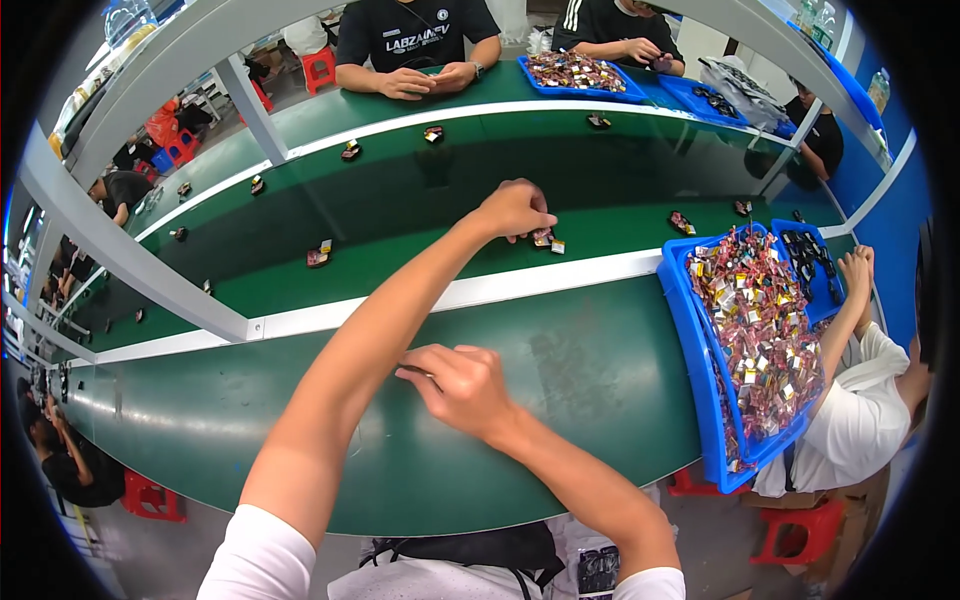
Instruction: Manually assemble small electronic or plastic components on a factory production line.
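Observation:
My left hand reaches over the white rail to the green conveyor belt. Its thumb and curled fingers close at a small dark-and-pink part with wires and a pale tag, partly hidden by the fingers. Nearer to me, my right hand is held over the green worktop. Between its thumb and bent fingers sits a thin dark piece, mostly covered, so its kind does not show.
Right of me, a blue tray is heaped with small tagged wired parts; a smaller blue tray holds black pieces. More parts are spread along the belt. A grey frame arches overhead. Co-workers sit across and at the right.

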`<act>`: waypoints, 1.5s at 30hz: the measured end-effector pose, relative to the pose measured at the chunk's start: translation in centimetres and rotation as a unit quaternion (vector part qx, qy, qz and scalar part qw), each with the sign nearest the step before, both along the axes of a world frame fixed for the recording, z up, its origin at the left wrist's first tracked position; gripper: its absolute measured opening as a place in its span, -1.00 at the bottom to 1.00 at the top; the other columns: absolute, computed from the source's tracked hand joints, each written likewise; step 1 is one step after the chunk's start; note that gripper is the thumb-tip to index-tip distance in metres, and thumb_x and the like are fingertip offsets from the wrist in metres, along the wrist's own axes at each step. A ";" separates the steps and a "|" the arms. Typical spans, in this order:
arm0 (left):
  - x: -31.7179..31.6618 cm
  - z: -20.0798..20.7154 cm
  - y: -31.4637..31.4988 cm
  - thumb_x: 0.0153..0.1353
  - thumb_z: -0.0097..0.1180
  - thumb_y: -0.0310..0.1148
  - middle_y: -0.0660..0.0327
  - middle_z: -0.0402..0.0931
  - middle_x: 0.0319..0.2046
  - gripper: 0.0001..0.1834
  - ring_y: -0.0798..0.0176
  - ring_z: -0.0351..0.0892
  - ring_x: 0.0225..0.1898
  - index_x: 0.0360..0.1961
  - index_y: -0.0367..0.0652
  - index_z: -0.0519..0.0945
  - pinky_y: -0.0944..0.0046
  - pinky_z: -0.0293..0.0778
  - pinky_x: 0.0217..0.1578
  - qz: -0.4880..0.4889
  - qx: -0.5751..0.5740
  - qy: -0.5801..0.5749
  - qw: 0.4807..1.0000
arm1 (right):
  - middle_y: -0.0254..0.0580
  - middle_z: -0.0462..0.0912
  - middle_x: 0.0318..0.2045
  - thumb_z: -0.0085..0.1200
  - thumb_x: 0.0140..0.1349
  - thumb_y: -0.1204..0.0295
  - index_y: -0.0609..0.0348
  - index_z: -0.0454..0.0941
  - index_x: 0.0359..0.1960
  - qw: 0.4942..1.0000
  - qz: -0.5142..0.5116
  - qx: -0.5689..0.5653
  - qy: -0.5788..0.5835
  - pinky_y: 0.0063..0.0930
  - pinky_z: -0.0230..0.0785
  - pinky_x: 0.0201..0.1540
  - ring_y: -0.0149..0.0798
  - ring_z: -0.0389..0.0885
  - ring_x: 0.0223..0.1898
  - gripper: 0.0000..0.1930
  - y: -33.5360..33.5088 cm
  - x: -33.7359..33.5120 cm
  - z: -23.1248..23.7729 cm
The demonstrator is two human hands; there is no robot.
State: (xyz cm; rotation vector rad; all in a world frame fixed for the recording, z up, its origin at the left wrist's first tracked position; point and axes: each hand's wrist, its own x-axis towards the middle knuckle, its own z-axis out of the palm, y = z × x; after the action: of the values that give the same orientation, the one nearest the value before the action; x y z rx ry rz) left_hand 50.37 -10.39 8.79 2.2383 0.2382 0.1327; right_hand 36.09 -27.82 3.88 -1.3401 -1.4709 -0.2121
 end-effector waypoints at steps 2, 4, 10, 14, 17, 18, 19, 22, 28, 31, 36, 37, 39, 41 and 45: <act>1.0 0.0 -0.5 0.16 0.37 -0.29 0.12 0.68 -0.44 -0.77 0.30 0.62 -0.56 -0.40 -0.27 0.69 0.30 0.59 -0.58 0.006 0.022 0.060 0.998 | -0.27 0.71 -0.44 0.34 -0.01 0.58 0.15 0.63 -0.38 1.000 -0.005 -0.007 -0.001 -0.35 0.43 -0.52 -0.10 0.61 -0.58 -0.84 0.0 0.1 -0.1; 1.1 -0.5 -0.3 0.12 0.41 -0.27 0.14 0.67 -0.47 -0.75 0.30 0.61 -0.56 -0.49 -0.24 0.68 0.30 0.59 -0.55 0.012 0.013 0.051 0.999 | -0.27 0.71 -0.44 0.34 -0.01 0.58 0.15 0.63 -0.38 1.000 -0.006 -0.011 -0.003 -0.34 0.42 -0.52 -0.10 0.61 -0.58 -0.84 0.0 0.3 -0.3; -1.7 -0.8 0.3 0.24 0.30 -0.35 0.24 0.55 -0.58 -0.80 0.42 0.44 -0.65 -0.41 -0.27 0.62 0.37 0.37 -0.63 0.046 -0.101 0.073 0.991 | -0.29 0.71 -0.43 0.34 0.02 0.56 0.14 0.63 -0.37 1.000 0.001 -0.011 0.006 -0.36 0.41 -0.52 -0.12 0.61 -0.60 -0.85 0.0 -0.1 -0.6; -6.9 -0.3 0.6 0.35 0.16 -0.41 0.20 0.56 -0.54 -0.84 0.46 0.41 -0.67 -0.31 -0.31 0.55 0.41 0.23 -0.69 0.057 -0.173 0.037 0.982 | -0.30 0.73 -0.42 0.35 0.05 0.53 0.13 0.64 -0.38 1.000 -0.005 -0.003 0.007 -0.38 0.43 -0.52 -0.15 0.64 -0.58 -0.87 -0.2 -0.1 -0.1; -12.9 -1.6 1.5 0.35 0.12 -0.43 0.18 0.60 -0.50 -0.86 0.44 0.43 -0.70 -0.26 -0.32 0.54 0.41 0.20 -0.74 0.135 -0.287 -0.048 0.947 | -0.29 0.73 -0.43 0.35 0.07 0.51 0.12 0.65 -0.37 1.000 -0.003 -0.003 0.025 -0.39 0.45 -0.52 -0.16 0.66 -0.57 -0.88 0.0 -0.7 0.5; -15.2 -2.2 1.5 0.34 0.12 -0.44 0.16 0.62 -0.50 -0.86 0.42 0.44 -0.72 -0.24 -0.34 0.54 0.40 0.20 -0.76 0.168 -0.297 -0.072 0.937 | -0.28 0.74 -0.43 0.36 0.07 0.51 0.12 0.65 -0.37 0.999 -0.006 -0.014 0.040 -0.39 0.46 -0.52 -0.16 0.68 -0.56 -0.88 0.0 -1.1 0.7; -17.2 -2.5 1.1 0.36 0.12 -0.44 0.15 0.62 -0.49 -0.84 0.43 0.46 -0.72 -0.21 -0.36 0.57 0.43 0.20 -0.76 0.191 -0.310 -0.091 0.927 | -0.26 0.72 -0.48 0.40 0.05 0.50 0.15 0.68 -0.36 0.998 -0.009 -0.002 0.061 -0.43 0.35 -0.60 -0.26 0.58 -0.67 -0.86 0.1 -1.1 0.8; -23.1 -3.5 -0.9 0.41 0.12 -0.38 0.18 0.60 -0.48 -0.74 0.46 0.48 -0.68 -0.08 -0.42 0.63 0.47 0.27 -0.75 0.263 -0.301 -0.129 0.908 | -0.28 0.71 -0.52 0.44 0.03 0.51 0.19 0.72 -0.38 0.988 -0.035 -0.048 0.143 -0.48 0.18 -0.67 -0.43 0.37 -0.77 -0.86 -0.5 -1.2 1.5; -30.6 -5.5 -5.4 0.37 0.15 -0.44 0.16 0.63 -0.49 -0.76 0.41 0.54 -0.68 -0.11 -0.47 0.64 0.43 0.32 -0.74 0.337 -0.346 -0.172 0.858 | -0.22 0.77 -0.33 0.33 0.19 0.61 0.33 0.69 -0.28 0.915 0.036 -0.050 0.399 -0.73 0.10 -0.64 -0.68 0.34 -0.65 -0.90 0.1 -0.9 1.9; -31.4 -5.7 -6.2 0.37 0.16 -0.45 0.15 0.64 -0.49 -0.78 0.41 0.56 -0.66 -0.11 -0.45 0.64 0.43 0.35 -0.73 0.330 -0.362 -0.189 0.851 | -0.17 0.75 -0.36 0.31 0.22 0.60 0.35 0.63 -0.22 0.877 0.078 -0.100 0.463 -0.73 0.14 -0.64 -0.65 0.42 -0.62 -0.86 -0.3 -0.2 2.9; -31.7 -6.1 -5.9 0.37 0.18 -0.43 0.14 0.66 -0.49 -0.80 0.42 0.58 -0.64 -0.12 -0.38 0.66 0.44 0.39 -0.71 0.309 -0.325 -0.192 0.873 | -0.22 0.72 -0.38 0.33 0.20 0.62 0.36 0.65 -0.25 0.903 0.062 -0.127 0.405 -0.75 0.20 -0.56 -0.64 0.44 -0.59 -0.87 0.1 -1.2 2.2; -31.9 -6.3 -5.7 0.37 0.18 -0.43 0.14 0.66 -0.49 -0.80 0.42 0.58 -0.64 -0.12 -0.38 0.66 0.44 0.39 -0.71 0.313 -0.326 -0.192 0.871 | -0.23 0.71 -0.38 0.33 0.18 0.63 0.36 0.65 -0.26 0.917 0.059 -0.123 0.374 -0.75 0.21 -0.54 -0.65 0.44 -0.59 -0.87 0.3 -1.6 2.0; -32.0 -6.6 -5.6 0.37 0.18 -0.43 0.15 0.67 -0.49 -0.81 0.43 0.58 -0.65 -0.13 -0.37 0.65 0.44 0.39 -0.72 0.305 -0.310 -0.204 0.877 | -0.26 0.71 -0.39 0.34 0.16 0.65 0.36 0.65 -0.27 0.931 0.053 -0.128 0.338 -0.75 0.22 -0.52 -0.65 0.43 -0.59 -0.87 0.4 -2.2 1.5; -32.3 -6.6 -5.6 0.37 0.17 -0.45 0.15 0.65 -0.47 -0.80 0.43 0.58 -0.64 -0.11 -0.40 0.63 0.44 0.39 -0.71 0.305 -0.321 -0.204 0.873 | -0.28 0.70 -0.41 0.34 0.16 0.65 0.36 0.65 -0.27 0.931 0.048 -0.137 0.335 -0.75 0.21 -0.53 -0.65 0.43 -0.59 -0.87 0.7 -2.5 1.0; -33.2 -6.8 -4.7 0.40 0.15 -0.46 0.15 0.64 -0.46 -0.78 0.42 0.58 -0.62 -0.07 -0.44 0.60 0.44 0.40 -0.70 0.300 -0.332 -0.213 0.869 | -0.33 0.67 -0.46 0.33 0.18 0.64 0.36 0.65 -0.27 0.926 0.034 -0.154 0.343 -0.75 0.16 -0.54 -0.66 0.41 -0.59 -0.88 1.5 -3.3 0.4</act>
State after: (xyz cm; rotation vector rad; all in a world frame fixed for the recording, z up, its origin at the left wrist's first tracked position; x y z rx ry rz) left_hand 17.16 -15.09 1.99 1.3428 0.6254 0.7512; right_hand 32.76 -26.34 4.27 -1.4082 -0.9636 0.5137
